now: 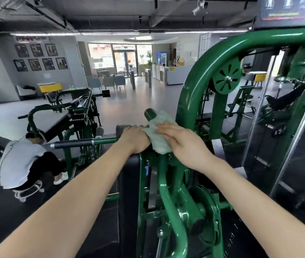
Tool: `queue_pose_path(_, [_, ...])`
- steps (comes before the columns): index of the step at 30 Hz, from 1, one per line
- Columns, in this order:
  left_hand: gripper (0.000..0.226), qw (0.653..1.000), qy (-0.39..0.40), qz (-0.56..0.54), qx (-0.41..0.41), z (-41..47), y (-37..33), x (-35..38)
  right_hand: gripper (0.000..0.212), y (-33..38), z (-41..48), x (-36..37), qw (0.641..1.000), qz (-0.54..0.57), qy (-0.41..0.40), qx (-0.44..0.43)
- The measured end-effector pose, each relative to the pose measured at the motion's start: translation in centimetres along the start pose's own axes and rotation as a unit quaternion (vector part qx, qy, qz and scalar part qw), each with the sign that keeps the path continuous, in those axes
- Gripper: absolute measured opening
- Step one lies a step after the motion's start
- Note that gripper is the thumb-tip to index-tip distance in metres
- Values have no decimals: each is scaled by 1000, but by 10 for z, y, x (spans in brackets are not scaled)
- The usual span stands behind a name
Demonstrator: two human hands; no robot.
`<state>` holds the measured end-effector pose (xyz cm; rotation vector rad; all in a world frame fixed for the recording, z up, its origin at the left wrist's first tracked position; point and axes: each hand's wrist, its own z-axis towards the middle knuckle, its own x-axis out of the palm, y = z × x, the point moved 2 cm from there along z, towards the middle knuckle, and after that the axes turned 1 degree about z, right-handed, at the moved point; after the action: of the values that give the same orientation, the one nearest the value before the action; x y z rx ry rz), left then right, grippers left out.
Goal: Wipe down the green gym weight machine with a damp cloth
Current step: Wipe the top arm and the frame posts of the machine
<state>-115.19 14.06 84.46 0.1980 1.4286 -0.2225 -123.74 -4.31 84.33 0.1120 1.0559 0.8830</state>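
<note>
Right hand (180, 140) presses flat, fingers extended, on the pale green cloth (159, 133) draped over the green machine's (194, 86) short capped bar; left hand (135, 139) grips the dark pad beside the cloth. Judged: cloth light, limp, best held bunched in the palm; frame heavy, rigid, glossy, likely slick when wet. Placard writing above the frame is unreadable
</note>
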Motion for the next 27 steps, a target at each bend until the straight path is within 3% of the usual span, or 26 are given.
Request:
queue_pose_path(2, [44,1000,3,1,8,-1,0,-1,48,-1,-18,12,994,-29,-89,-54])
queue_pose_path(4, [42,1000,5,7,10,-2,-1,-2,53,-7,-20,20,989,31,-129,-60])
queue_pose_path(8, [34,1000,-14,14,21,-2,-2,-2,41,-5,-14,22,969,181,-171,-14])
queue_pose_path(11, [38,999,-16,0,31,-1,-4,-1,40,4,-24,32,932,275,-234,44])
queue_pose_path(15, [46,999,-15,-11,37,3,-4,2,49,4,-37,46,914,275,-290,71])
queue_pose_path(18, [50,999,-10,-22,38,2,-3,5,44,-2,-39,46,912,289,-276,88])
queue_pose_path(21, [46,998,-17,-34,44,2,-3,4,37,-4,-17,32,928,278,-211,128])
queue_pose_path(24, [41,997,-23,-48,48,3,-3,5,43,-4,18,7,981,65,-101,153])
queue_pose_path(27, [38,997,-19,-52,50,4,-2,5,43,8,52,-9,981,-126,28,147])
